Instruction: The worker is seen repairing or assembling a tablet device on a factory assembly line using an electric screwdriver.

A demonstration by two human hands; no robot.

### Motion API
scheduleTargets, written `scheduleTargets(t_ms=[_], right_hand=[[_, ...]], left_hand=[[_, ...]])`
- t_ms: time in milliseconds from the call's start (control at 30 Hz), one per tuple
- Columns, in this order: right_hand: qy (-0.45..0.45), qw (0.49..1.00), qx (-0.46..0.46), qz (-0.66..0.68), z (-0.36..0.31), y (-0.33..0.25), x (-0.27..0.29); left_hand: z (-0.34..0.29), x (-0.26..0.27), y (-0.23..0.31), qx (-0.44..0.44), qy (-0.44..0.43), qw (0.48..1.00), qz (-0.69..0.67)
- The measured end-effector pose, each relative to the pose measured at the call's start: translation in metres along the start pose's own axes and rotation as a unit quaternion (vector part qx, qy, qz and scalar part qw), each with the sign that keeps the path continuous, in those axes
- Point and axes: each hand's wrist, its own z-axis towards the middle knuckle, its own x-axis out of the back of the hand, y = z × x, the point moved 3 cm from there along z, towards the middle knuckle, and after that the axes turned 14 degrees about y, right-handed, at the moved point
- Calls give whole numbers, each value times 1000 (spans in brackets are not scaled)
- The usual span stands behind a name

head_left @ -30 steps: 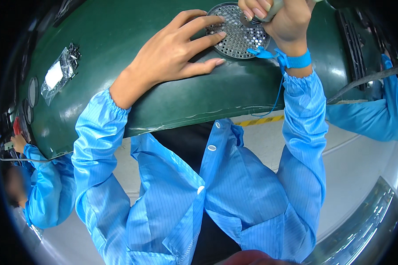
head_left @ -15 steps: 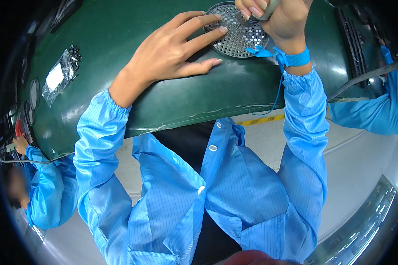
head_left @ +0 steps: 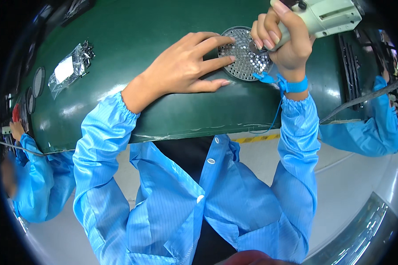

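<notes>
A round, dark metal plate (head_left: 239, 66) dotted with many small holes lies on the green work surface (head_left: 172, 110); some holes look bright. My left hand (head_left: 183, 64) rests flat with its fingers spread, two fingertips on the plate's left part and the thumb on the green surface. Over the plate's right part, my right hand (head_left: 289, 42) is closed round a pale green hand-held power tool (head_left: 325, 17). Its narrow end points down at the plate; the exact tip is hidden by my fingers. A blue wrist strap (head_left: 296, 85) circles my right wrist.
A clear plastic bag (head_left: 68, 70) with small dark parts lies at left, near dark round discs (head_left: 39, 81). Dark strips (head_left: 350, 73) stand at right, near a grey cable (head_left: 362, 98). Co-workers' blue sleeves (head_left: 362, 137) show at both sides.
The whole view has shifted, so the plate and hands sit lower and more of the tool shows. My left hand stays spread on the plate; my right still grips the tool over it.
</notes>
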Motion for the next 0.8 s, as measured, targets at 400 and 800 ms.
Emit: scheduleTargets(t_ms=[400, 800], right_hand=[[-97, 994, 48, 4, 13, 12, 9], [-24, 998, -2, 57, 19, 5, -5]], left_hand=[[-3, 7, -9, 109, 39, 993, 23], [17, 34, -99, 240, 184, 943, 135]])
